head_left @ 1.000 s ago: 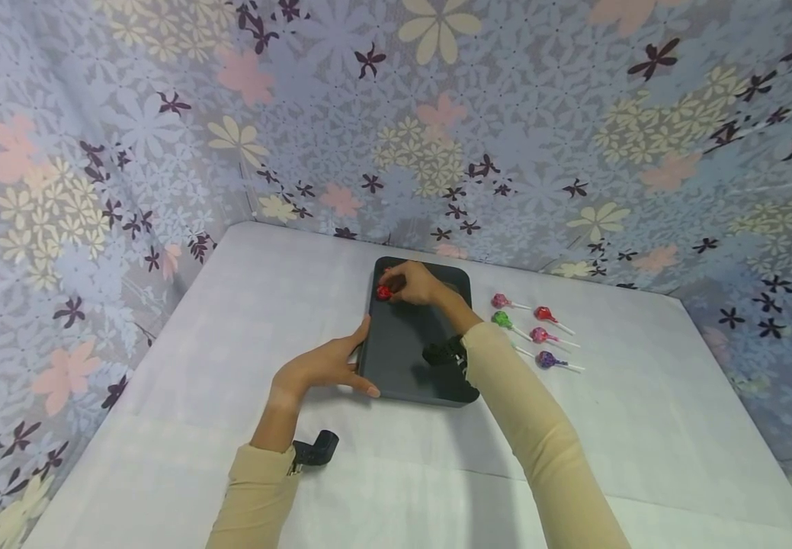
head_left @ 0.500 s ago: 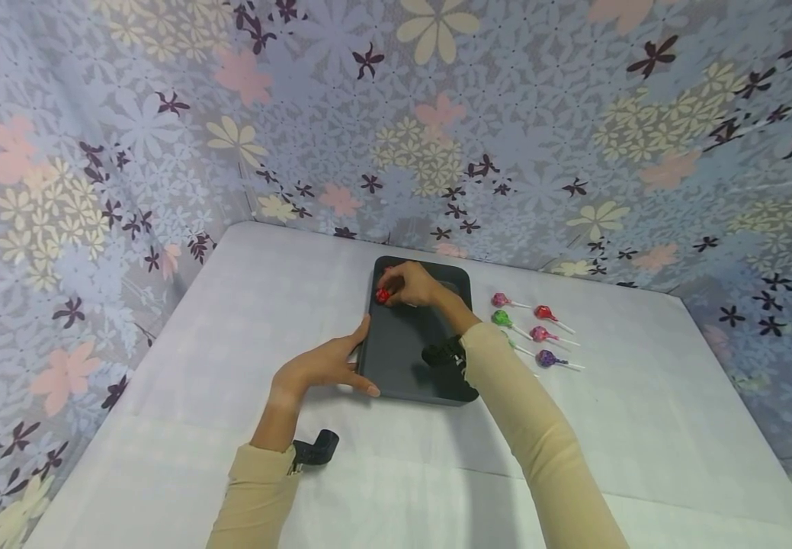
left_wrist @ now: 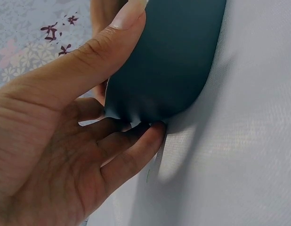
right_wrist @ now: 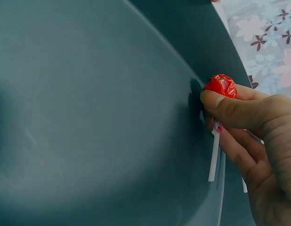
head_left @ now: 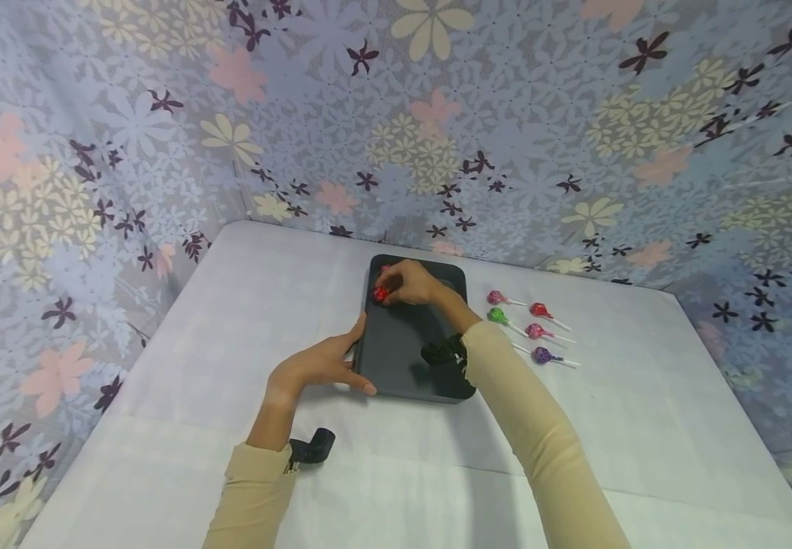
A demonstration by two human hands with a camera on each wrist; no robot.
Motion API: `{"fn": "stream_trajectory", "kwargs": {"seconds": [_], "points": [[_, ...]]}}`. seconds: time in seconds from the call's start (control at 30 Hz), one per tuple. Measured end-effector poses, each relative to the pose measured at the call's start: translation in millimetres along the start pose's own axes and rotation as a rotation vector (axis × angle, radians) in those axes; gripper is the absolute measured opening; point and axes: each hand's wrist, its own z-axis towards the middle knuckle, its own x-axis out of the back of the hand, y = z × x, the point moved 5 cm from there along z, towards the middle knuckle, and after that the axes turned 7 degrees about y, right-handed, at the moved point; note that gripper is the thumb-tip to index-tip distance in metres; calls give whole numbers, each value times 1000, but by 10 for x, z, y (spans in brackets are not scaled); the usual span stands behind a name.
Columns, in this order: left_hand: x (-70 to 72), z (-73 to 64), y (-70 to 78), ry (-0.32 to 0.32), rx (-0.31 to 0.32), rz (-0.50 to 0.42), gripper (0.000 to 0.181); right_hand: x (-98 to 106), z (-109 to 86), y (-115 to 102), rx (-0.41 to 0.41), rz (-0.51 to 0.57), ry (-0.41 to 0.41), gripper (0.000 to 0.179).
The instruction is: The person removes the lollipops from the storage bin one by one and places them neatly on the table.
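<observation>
A dark grey tray [head_left: 396,358] lies on the white-covered table. My left hand [head_left: 320,364] holds its near left corner, thumb at the front edge and fingers along the left side; the left wrist view shows the fingers [left_wrist: 131,157] bent against the tray wall. Inside the tray's far left part, my right hand [head_left: 411,282] pinches a red-wrapped lollipop [right_wrist: 222,86] between thumb and fingers, its white stick pointing down in the right wrist view. Behind those fingers a second white stick [right_wrist: 245,184] shows, mostly hidden by the hand.
Right of the tray, several lollipops lie in two loose columns: a pink one [head_left: 495,297], a green one [head_left: 498,316], a red one [head_left: 540,309], another pink one [head_left: 536,331] and a purple one [head_left: 543,355]. A flowered cloth [head_left: 341,114] hangs behind the table.
My right hand has shifted the red lollipop very slightly left and down toward the tray's left wall. The left hand keeps its place at the corner; the head view has drifted a little.
</observation>
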Motion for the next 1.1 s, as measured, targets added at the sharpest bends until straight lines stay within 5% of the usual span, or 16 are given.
{"fn": "stream_trajectory", "kwargs": {"seconds": [0.7, 1.1], "points": [[18, 6, 6, 1, 9, -16, 129, 127, -215, -27, 33, 163, 64, 26], [-2, 17, -1, -5, 23, 7, 129, 185, -505, -49, -2, 233, 41, 31]]}}
